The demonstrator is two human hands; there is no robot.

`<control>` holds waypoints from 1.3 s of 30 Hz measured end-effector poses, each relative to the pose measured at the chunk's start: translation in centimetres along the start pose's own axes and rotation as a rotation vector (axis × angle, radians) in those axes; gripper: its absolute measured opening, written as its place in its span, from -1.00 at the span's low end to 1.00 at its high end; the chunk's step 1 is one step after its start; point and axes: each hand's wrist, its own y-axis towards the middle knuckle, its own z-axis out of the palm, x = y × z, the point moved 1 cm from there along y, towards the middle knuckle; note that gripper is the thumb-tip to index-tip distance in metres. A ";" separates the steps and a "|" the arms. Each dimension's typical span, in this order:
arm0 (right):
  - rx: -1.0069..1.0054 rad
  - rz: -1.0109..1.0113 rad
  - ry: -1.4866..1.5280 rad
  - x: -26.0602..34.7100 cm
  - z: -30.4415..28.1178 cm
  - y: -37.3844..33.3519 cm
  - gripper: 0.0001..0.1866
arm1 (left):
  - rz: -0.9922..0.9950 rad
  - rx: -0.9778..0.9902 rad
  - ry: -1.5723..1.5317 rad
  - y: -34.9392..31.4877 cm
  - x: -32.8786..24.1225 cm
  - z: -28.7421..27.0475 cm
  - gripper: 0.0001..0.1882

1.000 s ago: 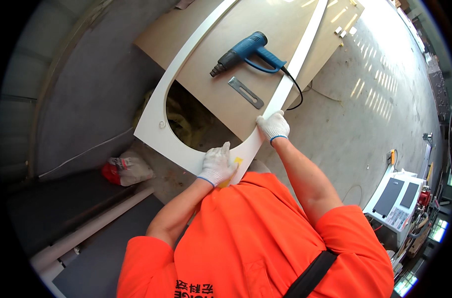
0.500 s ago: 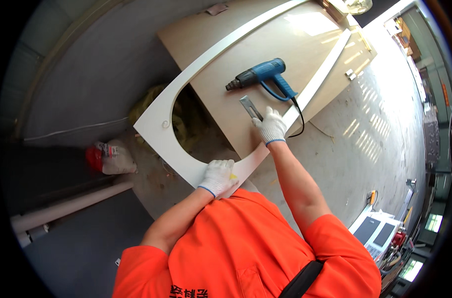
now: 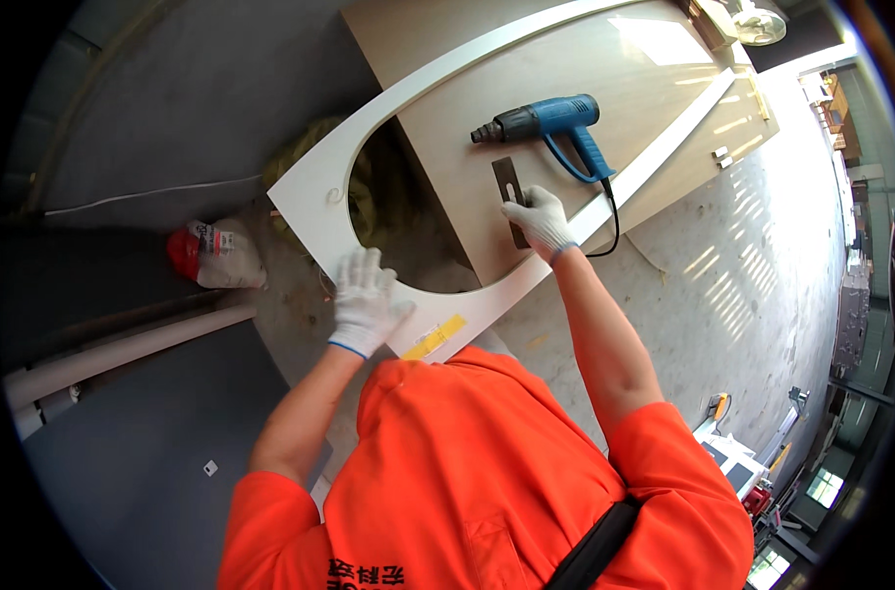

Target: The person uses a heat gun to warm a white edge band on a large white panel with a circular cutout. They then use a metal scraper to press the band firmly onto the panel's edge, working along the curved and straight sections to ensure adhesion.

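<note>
While the right hand (image 3: 543,221) grasps a slotted metal plate (image 3: 503,173) over the near end of the worktop (image 3: 444,177), I see the left hand (image 3: 364,305) loose, fingers spread, at the white panel's (image 3: 312,205) near edge; contact unclear. Yellow strip (image 3: 435,337) on the panel, just beside. Farther out, blue heat gun (image 3: 555,118) lies on the worktop.

white frame (image 3: 310,192), blue-black heat gun (image 3: 557,118)

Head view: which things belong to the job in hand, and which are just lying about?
Likely in the job: white curved frame, at the left hand; slotted metal plate, in the right hand; probably the blue heat gun.
Apparently lying about: red-and-white bag; small white blocks.
</note>
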 end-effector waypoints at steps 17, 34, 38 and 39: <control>0.331 -0.487 -0.850 1.6 15.1 -12.6 -0.41 | -1.185 -0.365 -1.958 1.1 8.2 7.5 -0.54; 0.265 -0.474 -0.938 4.2 18.5 -12.1 -0.44 | -1.215 -0.459 -1.967 2.0 6.8 5.2 -0.54; 0.254 -0.464 -0.665 4.4 16.7 -12.7 -0.55 | -1.226 -0.431 -1.937 1.9 6.8 5.2 -0.51; 0.273 -0.487 -0.533 4.3 15.8 -13.0 -0.58 | -1.230 -0.413 -1.921 1.8 6.8 5.1 -0.50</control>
